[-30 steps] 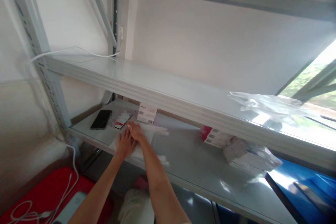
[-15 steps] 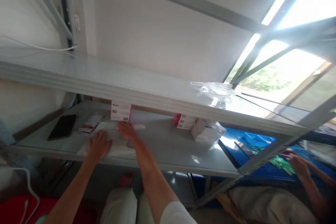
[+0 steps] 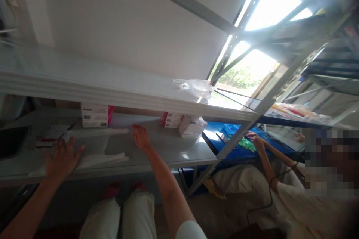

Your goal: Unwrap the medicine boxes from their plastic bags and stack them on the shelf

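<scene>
A thin whitish plastic bag [image 3: 92, 142] lies flat on the lower grey shelf, its two handle strips pointing right. My left hand [image 3: 62, 160] rests on the bag's left part, fingers spread. To the right of the upper handle strip, my right hand [image 3: 141, 138] is over the shelf with its fingers stretched out and nothing in them. Behind the bag stands a stack of white and pink boxes [image 3: 94, 115]. Beyond my left fingers lies a flat red and white packet [image 3: 46, 142], partly blurred out.
A dark tablet-like slab [image 3: 12, 142] lies at the far left. More pink and white boxes [image 3: 171, 119] and a plastic-wrapped bundle [image 3: 190, 126] stand at right. Clear plastic [image 3: 196, 86] lies on the upper shelf. A co-worker's hands [image 3: 255, 140] handle green material at a blue surface.
The view has swung right. My hands have moved apart: the right one has shifted right, off the bag, and the bag's handle strips now show between them.
</scene>
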The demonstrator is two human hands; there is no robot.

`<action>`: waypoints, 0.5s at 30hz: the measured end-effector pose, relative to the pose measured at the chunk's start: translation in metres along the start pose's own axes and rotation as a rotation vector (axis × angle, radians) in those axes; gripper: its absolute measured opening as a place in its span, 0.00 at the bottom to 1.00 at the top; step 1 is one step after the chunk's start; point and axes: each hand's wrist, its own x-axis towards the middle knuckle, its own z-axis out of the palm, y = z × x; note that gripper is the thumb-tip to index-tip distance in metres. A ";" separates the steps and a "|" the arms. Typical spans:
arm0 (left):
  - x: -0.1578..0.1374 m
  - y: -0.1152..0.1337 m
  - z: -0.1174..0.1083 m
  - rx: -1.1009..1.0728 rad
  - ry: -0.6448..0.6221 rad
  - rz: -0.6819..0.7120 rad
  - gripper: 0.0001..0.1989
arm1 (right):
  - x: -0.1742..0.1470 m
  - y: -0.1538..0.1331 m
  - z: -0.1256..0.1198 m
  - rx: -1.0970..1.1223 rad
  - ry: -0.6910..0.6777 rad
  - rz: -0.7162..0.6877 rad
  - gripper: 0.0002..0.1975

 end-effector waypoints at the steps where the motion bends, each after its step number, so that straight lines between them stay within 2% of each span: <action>1: -0.002 0.010 -0.008 -0.016 0.077 0.046 0.31 | -0.012 0.011 -0.008 0.008 0.021 0.035 0.20; 3: -0.006 0.030 -0.021 -0.053 0.177 0.135 0.32 | -0.035 0.032 -0.021 0.028 0.060 0.115 0.19; 5: -0.006 0.048 -0.028 -0.104 0.200 0.188 0.32 | -0.055 0.050 -0.030 0.057 0.114 0.201 0.19; 8: 0.002 0.074 -0.025 -0.155 0.196 0.218 0.26 | -0.076 0.067 -0.036 0.116 0.203 0.303 0.19; 11: 0.017 0.111 -0.013 -0.181 0.158 0.281 0.21 | -0.087 0.076 -0.037 0.185 0.283 0.387 0.20; 15: 0.038 0.180 0.005 -0.211 0.001 0.426 0.20 | -0.090 0.081 -0.035 0.236 0.309 0.488 0.20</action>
